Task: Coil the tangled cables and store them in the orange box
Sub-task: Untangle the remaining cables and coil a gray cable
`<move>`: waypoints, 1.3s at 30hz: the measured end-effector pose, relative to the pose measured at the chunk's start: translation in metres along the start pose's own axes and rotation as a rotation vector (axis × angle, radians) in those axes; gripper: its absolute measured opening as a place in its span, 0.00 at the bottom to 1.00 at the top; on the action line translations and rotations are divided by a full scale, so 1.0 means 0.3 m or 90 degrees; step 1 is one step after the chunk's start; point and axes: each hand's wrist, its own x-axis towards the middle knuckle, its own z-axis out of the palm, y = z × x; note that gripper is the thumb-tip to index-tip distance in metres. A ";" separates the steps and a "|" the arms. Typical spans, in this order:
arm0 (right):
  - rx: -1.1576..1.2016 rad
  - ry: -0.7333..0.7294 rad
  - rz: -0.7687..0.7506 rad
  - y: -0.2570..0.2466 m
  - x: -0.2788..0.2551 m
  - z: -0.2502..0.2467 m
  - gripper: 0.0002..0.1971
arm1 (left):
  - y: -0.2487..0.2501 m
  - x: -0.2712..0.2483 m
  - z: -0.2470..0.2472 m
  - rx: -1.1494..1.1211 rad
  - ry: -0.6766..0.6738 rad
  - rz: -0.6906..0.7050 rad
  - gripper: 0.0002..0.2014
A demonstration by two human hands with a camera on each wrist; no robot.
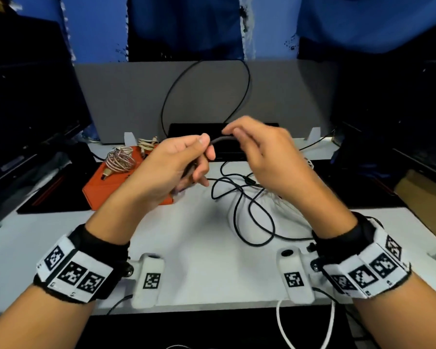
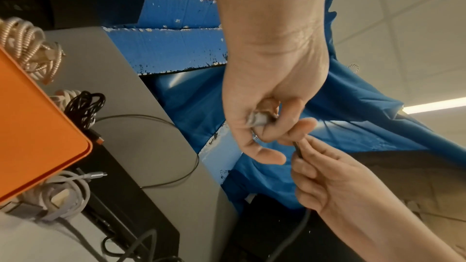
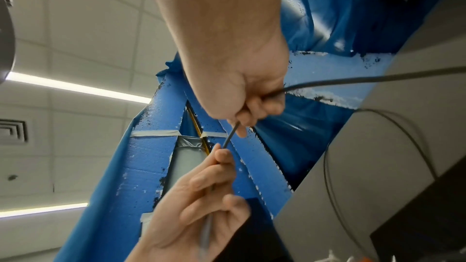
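Observation:
Both hands are raised above the white table [image 1: 199, 248] with a short stretch of black cable [image 1: 220, 139] pulled between them. My left hand [image 1: 207, 147] pinches it between thumb and curled fingers; the right hand [image 1: 230, 133] pinches it just to the right. The rest of the cable lies in loose loops [image 1: 249, 210] on the table, and one tall loop [image 1: 204, 96] stands against the grey panel. The orange box [image 1: 106, 182] sits left of my left hand, with a braided coil [image 1: 120, 157] on it. The wrist views show the left hand [image 2: 277, 132] and right hand [image 3: 242, 125] gripping the cable [image 3: 230, 134].
A black coil [image 2: 85, 107] and a white cable bundle [image 2: 68, 190] lie beside the orange box [image 2: 37, 127]. Dark monitors [image 1: 28, 109] flank the table on both sides. A grey panel [image 1: 287, 96] closes the back. A cardboard box [image 1: 423, 187] sits far right.

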 end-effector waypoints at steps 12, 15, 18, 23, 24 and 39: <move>-0.068 -0.244 0.104 0.005 -0.029 0.038 0.16 | 0.035 -0.014 0.009 -0.252 0.082 0.118 0.14; -0.034 -0.382 0.071 -0.045 -0.062 0.061 0.15 | 0.013 -0.012 0.027 -0.137 0.132 0.139 0.14; -0.021 -0.439 0.048 -0.079 -0.063 0.012 0.13 | -0.003 -0.020 0.045 0.091 0.147 0.168 0.14; 0.149 -0.251 0.049 -0.076 -0.026 -0.096 0.05 | 0.008 -0.031 0.009 0.266 -0.022 0.176 0.16; 0.178 -0.196 0.057 -0.067 -0.019 -0.112 0.05 | 0.015 -0.034 0.000 0.233 -0.070 0.148 0.17; 0.310 -0.158 0.099 -0.046 -0.025 -0.051 0.14 | 0.036 -0.057 0.029 -0.214 -0.186 0.019 0.17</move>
